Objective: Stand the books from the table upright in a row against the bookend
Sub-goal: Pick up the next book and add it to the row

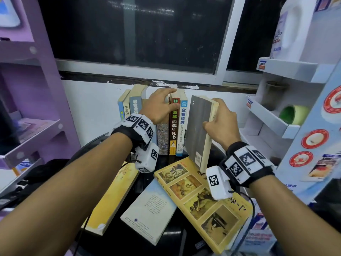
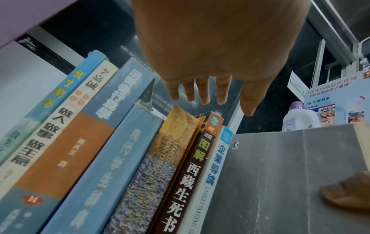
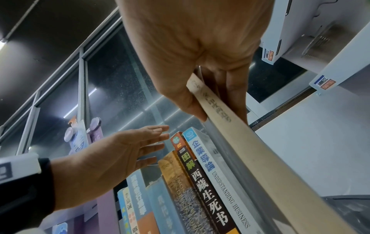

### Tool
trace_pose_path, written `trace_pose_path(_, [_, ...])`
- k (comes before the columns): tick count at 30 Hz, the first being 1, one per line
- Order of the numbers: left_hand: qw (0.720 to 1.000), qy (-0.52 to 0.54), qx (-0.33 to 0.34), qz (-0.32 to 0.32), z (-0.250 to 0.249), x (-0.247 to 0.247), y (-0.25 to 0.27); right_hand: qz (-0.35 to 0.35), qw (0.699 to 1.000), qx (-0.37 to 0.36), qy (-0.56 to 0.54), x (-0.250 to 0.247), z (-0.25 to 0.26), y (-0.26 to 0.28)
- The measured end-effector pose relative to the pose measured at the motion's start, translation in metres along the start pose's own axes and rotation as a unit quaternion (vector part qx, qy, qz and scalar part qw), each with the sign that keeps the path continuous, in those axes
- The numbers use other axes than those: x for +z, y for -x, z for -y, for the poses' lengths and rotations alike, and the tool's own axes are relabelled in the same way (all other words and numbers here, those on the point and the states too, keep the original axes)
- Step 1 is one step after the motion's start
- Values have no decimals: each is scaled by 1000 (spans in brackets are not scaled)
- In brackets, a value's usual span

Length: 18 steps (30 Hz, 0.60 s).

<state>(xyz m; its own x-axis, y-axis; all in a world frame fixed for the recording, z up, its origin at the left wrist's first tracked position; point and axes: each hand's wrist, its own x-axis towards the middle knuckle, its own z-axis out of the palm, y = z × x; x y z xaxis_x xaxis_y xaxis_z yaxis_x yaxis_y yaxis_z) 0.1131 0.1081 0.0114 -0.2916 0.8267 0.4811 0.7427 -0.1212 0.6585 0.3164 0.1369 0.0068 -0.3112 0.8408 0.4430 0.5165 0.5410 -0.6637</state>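
Several books stand upright in a row (image 1: 173,126) against the back wall; the rightmost has a white-and-blue spine (image 1: 182,126). My left hand (image 1: 162,106) reaches over the tops of the row with straight fingers (image 2: 204,93), holding nothing. My right hand (image 1: 219,122) grips a grey-covered book (image 1: 199,130) by its spine, thumb on the cover, fingers behind. That book stands nearly upright just right of the row (image 3: 200,182), slightly apart and tilted. Three more books lie flat on the dark table: a yellow one (image 1: 112,198), a pale blue one (image 1: 149,209) and a picture-covered one (image 1: 201,200). The bookend is hidden.
A purple shelf unit (image 1: 27,108) stands at the left. A white display rack (image 1: 287,108) with a green tape roll (image 1: 293,114) and a detergent bottle (image 1: 291,28) crowds the right. A dark window (image 1: 136,30) is behind the row. Black cables (image 1: 88,228) run along the table's front.
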Motion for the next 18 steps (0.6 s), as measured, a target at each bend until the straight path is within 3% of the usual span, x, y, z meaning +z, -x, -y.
trace_pose_path(18, [990,-110,27,79,27,9,-56,-21,999,-18,-43,59,-12,-51])
